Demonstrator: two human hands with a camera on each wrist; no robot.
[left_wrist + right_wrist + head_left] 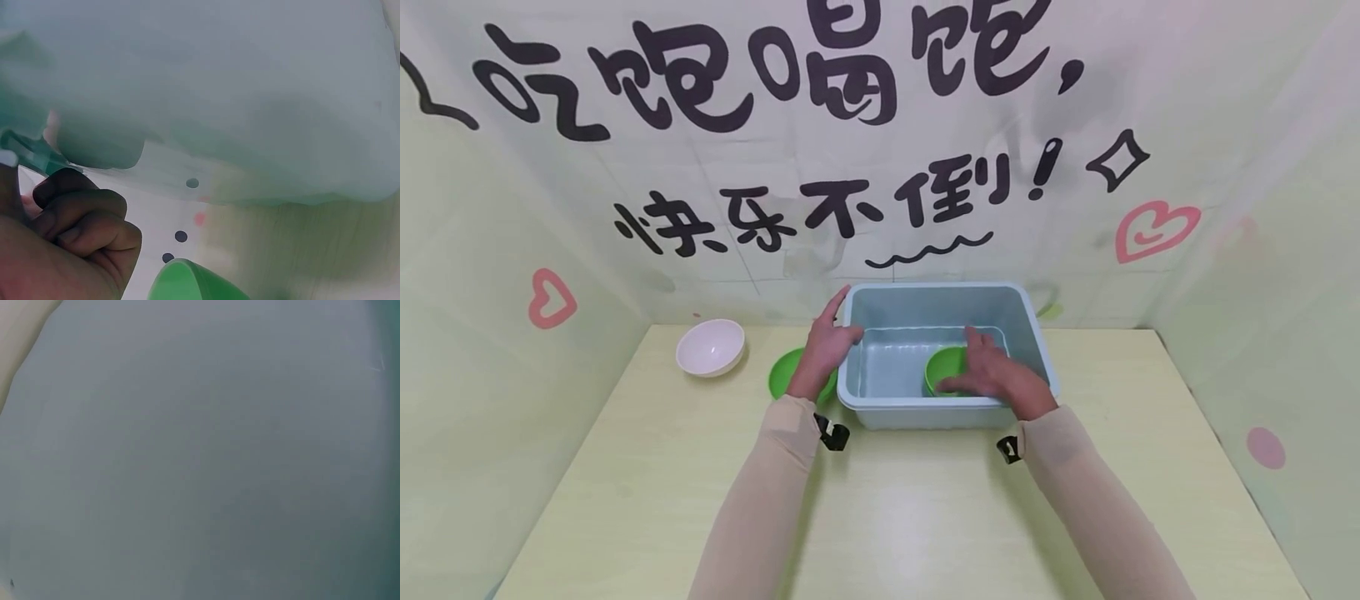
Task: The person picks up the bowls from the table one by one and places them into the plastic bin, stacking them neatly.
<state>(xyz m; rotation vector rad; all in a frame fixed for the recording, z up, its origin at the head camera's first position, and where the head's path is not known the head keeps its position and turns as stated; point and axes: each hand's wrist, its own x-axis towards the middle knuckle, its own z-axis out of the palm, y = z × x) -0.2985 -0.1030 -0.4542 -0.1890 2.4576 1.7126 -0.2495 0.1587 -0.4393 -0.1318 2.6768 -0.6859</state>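
Observation:
In the head view, a light blue plastic basin (940, 417) stands on the table. My left hand (827, 348) grips its left rim, with the thumb over the edge; the left wrist view shows that hand's fingers (103, 219) curled beside the basin wall (250, 125). Inside the basin, toward the front right, sits a green bowl (934, 371). My right hand (996, 371) reaches over the front rim, its thumb and fingers spread over the bowl's right side. The right wrist view holds only the basin's outer wall (200, 450), with the right hand out of sight.
A second green bowl (782, 375) stands left of the basin, partly behind my left hand and wrist. Farther left is a white bowl (710, 347). A printed cloth backdrop (850, 167) rises behind the table and on both sides.

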